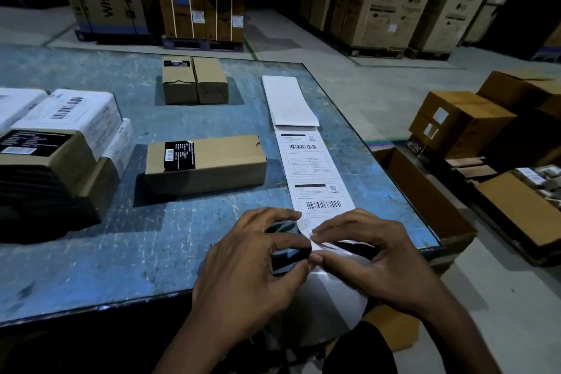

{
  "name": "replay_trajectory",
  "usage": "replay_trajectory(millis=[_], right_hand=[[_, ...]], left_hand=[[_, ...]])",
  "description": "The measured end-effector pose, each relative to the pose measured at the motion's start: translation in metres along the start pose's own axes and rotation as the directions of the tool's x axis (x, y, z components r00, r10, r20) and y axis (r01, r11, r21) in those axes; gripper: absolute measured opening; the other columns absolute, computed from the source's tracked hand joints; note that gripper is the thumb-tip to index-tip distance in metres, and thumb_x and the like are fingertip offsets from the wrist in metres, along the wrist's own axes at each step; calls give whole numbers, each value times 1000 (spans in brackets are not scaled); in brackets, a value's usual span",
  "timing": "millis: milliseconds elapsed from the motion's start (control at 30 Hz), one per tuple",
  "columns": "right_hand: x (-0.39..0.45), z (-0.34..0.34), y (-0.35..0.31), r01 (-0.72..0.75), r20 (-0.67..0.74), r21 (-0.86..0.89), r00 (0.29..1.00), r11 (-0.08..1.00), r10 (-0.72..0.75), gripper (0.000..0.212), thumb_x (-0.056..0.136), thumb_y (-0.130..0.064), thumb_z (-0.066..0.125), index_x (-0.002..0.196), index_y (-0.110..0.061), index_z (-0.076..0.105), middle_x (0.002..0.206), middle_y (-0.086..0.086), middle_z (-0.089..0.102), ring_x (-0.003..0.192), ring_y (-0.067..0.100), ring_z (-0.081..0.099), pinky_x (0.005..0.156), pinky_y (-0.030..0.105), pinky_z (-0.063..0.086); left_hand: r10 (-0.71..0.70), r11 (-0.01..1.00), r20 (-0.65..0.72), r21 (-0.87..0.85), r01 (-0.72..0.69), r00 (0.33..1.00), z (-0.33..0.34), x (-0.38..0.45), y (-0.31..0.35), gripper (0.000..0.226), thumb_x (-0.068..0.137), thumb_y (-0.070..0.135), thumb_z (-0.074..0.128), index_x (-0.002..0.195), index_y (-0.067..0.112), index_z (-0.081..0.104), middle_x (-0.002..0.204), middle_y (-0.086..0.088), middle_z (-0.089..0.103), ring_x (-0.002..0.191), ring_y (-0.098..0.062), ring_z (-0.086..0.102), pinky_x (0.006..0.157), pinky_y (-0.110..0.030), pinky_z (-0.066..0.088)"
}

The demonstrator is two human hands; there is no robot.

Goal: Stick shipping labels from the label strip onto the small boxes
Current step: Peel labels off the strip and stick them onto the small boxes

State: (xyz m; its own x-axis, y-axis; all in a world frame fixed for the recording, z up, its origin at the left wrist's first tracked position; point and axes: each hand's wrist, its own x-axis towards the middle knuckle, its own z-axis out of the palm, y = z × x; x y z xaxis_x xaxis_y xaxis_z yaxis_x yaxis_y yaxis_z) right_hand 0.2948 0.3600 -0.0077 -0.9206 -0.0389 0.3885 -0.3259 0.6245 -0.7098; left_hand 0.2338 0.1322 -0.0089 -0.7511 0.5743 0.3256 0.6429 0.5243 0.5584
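Pinching the near end of the label strip between my left hand and right hand at the table's near edge, fingers closed on it. 1 small box lies just left; 2 more stand near the far edge.

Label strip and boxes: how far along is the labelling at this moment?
Done: the stacked boxes at the left already carry white shipping labels. In hand: both hands, left hand and right hand, pick at the near end of the label strip, apparently peeling a label. Left: the single box mid-table and the two boxes behind it show no white label.
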Motion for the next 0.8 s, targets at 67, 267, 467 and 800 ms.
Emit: replay_trajectory(millis=[67,267,467,800], right_hand=[[1,0,1,-4,-6,0,1000,1000,4,20,87,-35,89,104,-25,87,105,-14,80,107,15,76,88,40,62],[4,5,0,25,-34,-25,999,999,-26,7,90,-25,86,97,-23,87,97,-16,80,99,13,77,82,40,62],[7,4,6,-54,-113,2,992,999,54,8,92,-11,83,93,-18,86,94,-14,80,93,13,77,76,34,64],[22,-16,14,-162,-183,18,970,987,162,11,84,-21,90,95,-23,87,102,-14,80,100,5,76,83,16,58]], left_hand=[[-1,1000,20,-7,2,1000,-1,1,0,26,88,66,64,114,66,64,139,47,43,138,16,32,90,-31,52],[-10,999,31,-50,12,999,-1,3,-3,34,81,66,60,115,62,68,143,46,43,142,15,30,100,-39,53],[-27,999,25,-46,28,999,0,3,-4,44,76,73,57,116,58,65,143,46,41,143,15,26,102,-40,52],[-80,997,37,-17,81,996,2,-2,-5,100,76,75,71,156,54,14,159,33,16,150,6,24,119,-29,35]])
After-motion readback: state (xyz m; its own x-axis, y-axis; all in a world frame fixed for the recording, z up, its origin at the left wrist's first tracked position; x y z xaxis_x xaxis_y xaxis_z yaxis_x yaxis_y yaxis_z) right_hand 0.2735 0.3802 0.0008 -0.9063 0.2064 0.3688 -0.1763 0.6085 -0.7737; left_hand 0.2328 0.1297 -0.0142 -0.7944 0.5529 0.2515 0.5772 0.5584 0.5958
